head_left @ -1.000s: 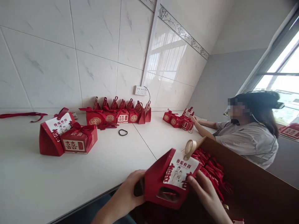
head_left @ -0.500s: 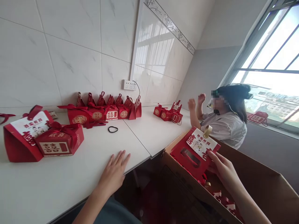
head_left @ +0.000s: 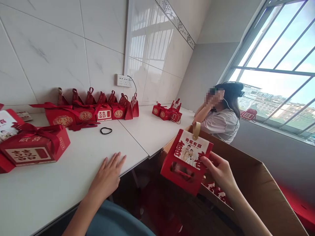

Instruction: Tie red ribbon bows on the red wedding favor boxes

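Note:
My right hand [head_left: 220,172] grips a red gift box [head_left: 185,161] with a white picture label and a gold ribbon loop, held upright over the near edge of a brown cardboard carton [head_left: 258,183]. More red boxes lie inside the carton. My left hand [head_left: 107,177] rests flat on the white counter [head_left: 81,170] with its fingers stretched out and holds nothing.
A red ribboned box [head_left: 34,146] stands at the left. A row of red boxes [head_left: 95,109] lines the tiled wall, with a black hair tie [head_left: 106,130] in front of it. A person [head_left: 220,111] sits at the counter's far end beside another small group of boxes [head_left: 167,112].
My left hand let go of the gift box and came down flat on the counter. My right hand carried the box over the carton and turned it upright. The other person's hands rose to the head.

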`<state>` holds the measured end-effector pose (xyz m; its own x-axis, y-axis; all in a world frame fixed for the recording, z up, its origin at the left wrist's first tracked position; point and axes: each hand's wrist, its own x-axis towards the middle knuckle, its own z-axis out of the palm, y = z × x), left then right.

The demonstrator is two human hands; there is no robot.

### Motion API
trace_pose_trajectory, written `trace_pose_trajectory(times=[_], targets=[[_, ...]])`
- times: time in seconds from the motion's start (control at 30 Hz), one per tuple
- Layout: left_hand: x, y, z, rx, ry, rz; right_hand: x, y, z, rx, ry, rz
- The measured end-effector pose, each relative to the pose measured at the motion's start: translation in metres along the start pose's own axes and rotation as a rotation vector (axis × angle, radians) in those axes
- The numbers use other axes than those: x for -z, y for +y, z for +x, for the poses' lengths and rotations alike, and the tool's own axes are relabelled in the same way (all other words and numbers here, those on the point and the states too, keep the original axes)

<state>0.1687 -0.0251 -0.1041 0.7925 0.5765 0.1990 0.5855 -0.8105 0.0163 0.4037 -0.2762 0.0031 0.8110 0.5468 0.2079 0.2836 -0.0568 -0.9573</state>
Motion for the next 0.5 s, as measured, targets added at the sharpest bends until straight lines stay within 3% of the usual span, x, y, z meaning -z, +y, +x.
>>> trace_pose_trajectory(times=[0.17,0.3,0.4,0.5], targets=[[0.000,0.000,0.000,-0.005,0.010,0.003,-0.003,-0.007,-0.011,0.094,-0.041,-0.235],[0.000,0.000,0.000,-0.008,0.018,-0.015,-0.003,-0.010,-0.014,0.123,-0.067,-0.291],[0.000,0.000,0.000,0.005,0.034,-0.049,-0.002,-0.010,-0.016,0.106,-0.127,-0.218],[-0.001,0.000,0.000,0.005,0.034,-0.037,-0.005,-0.005,-0.015,0.020,-0.209,0.019]])
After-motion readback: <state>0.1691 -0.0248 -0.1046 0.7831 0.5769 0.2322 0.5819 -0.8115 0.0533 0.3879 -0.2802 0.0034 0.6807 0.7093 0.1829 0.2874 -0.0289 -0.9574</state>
